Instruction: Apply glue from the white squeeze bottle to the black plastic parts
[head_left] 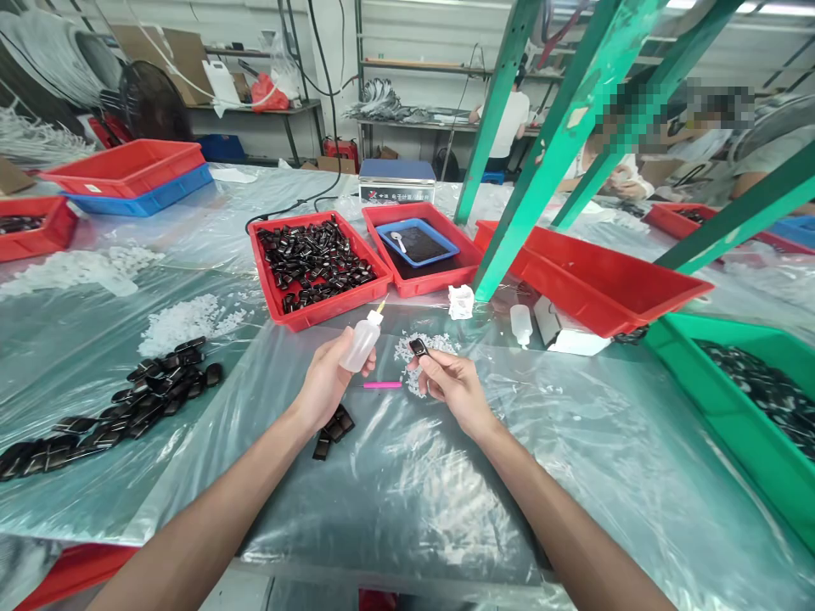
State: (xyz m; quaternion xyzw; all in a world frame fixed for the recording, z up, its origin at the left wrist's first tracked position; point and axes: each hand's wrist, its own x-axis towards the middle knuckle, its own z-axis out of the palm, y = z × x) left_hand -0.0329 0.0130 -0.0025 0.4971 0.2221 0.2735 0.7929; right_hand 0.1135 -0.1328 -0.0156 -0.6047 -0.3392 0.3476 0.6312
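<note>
My left hand (328,373) is wrapped round a translucent squeeze bottle (362,344) with a white cap and a thin needle tip, which tilts up to the right. My right hand (455,386) pinches a small black plastic part (418,347) between thumb and fingers, a short way right of the bottle. Small white pieces (417,373) lie scattered beneath the right hand. On the table between my hands rests a pink pen-like tool (382,385). Several black parts (333,431) lie just below my left wrist.
A red tray (299,321) of black parts and a red tray (420,284) holding a blue tray stand ahead. Green posts (490,263) rise behind. A second bottle (520,324) lies right, near a green bin (706,407). More black parts (146,395) lie left. People sit far right.
</note>
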